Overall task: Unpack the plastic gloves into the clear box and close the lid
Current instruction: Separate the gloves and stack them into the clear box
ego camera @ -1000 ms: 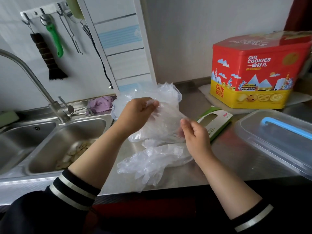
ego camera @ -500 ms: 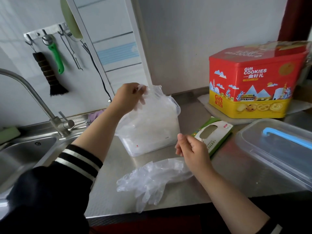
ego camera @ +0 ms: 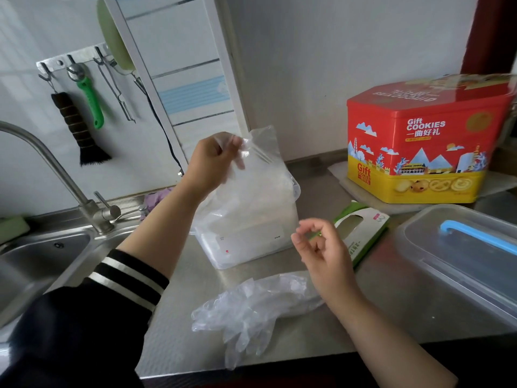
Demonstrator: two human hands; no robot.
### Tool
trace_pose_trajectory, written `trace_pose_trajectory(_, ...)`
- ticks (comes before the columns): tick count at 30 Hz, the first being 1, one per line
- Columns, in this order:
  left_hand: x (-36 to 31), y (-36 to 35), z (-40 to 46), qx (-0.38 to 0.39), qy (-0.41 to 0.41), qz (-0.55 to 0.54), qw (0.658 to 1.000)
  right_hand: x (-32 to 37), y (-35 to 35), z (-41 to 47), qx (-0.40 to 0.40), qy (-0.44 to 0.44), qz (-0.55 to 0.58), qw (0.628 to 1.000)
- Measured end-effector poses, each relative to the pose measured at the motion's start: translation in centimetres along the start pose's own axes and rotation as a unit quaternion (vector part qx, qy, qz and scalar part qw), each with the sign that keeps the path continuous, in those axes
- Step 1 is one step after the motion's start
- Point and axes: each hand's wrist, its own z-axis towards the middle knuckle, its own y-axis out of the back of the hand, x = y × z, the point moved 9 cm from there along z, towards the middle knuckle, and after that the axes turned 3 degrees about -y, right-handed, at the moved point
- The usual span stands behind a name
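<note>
My left hand [ego camera: 214, 161] pinches the top of a clear plastic bag [ego camera: 249, 208] packed with a block of folded plastic gloves and holds it up above the steel counter [ego camera: 391, 298]. A loose bunch of plastic gloves [ego camera: 251, 306] lies on the counter near the front edge. My right hand [ego camera: 324, 250] hovers just right of the bag, fingers loosely curled, holding nothing. The clear box [ego camera: 458, 256] with a blue-handled lid sits at the right, lid on it.
A green and white cardboard glove packet [ego camera: 361, 233] lies behind my right hand. A red and yellow cookie tin [ego camera: 425, 147] stands at the back right. A steel sink [ego camera: 42, 264] and tap [ego camera: 56, 169] are on the left; utensils hang on the wall.
My left hand has lifted the bag of gloves higher off the counter. My right hand let go of the plastic and drew back to the right; the loose gloves stayed on the counter.
</note>
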Motion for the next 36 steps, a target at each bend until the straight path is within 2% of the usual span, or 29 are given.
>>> trace_pose_trajectory(3, -2.3, 0.7, -0.7, -0.003, -0.028, -0.029, 0.999, 1.4, 0.0, 0.7, 0.006, -0.048, 0.109, 0.993)
trace_pose_trajectory(7, -3.5, 1.5, -0.7, -0.014, -0.02, -0.082, 0.996, 3.6, -2.5, 1.1, 0.074, -0.132, 0.206, 0.967)
trace_pose_trajectory(10, -3.2, 1.3, -0.7, -0.012, 0.003, -0.088, 0.996, 4.2, -5.4, 0.4, 0.119, -0.237, 0.285, 0.921)
trace_pose_trajectory(12, -2.4, 1.0, -1.0, -0.003, 0.024, -0.083, 0.996, 4.3, -6.6, 0.1, 0.116, -0.296, 0.333, 0.888)
trace_pose_trajectory(14, -1.1, 0.6, -1.1, 0.006, 0.049, -0.077, 0.996, 4.0, -6.9, 0.1, 0.104, -0.32, 0.35, 0.874)
trace_pose_trajectory(20, 3.0, 0.8, -0.2, 0.001, 0.094, -0.064, 0.994, 1.7, -5.8, -0.7, 0.061, -0.358, 0.318, 0.876)
trace_pose_trajectory(27, 7.7, 0.6, 1.7, 0.024, 0.142, 0.05, 0.988, -0.2, -3.3, -2.5, 0.052, -0.381, 0.238, 0.892)
trace_pose_trajectory(31, 8.9, -0.1, 2.4, 0.084, 0.121, 0.115, 0.982, -0.1, -2.8, -3.0, 0.096, -0.367, 0.199, 0.904)
trace_pose_trajectory(36, 9.5, -1.1, 3.5, 0.134, 0.096, 0.161, 0.973, 2.2, -3.1, -3.2, 0.204, -0.297, 0.191, 0.913)
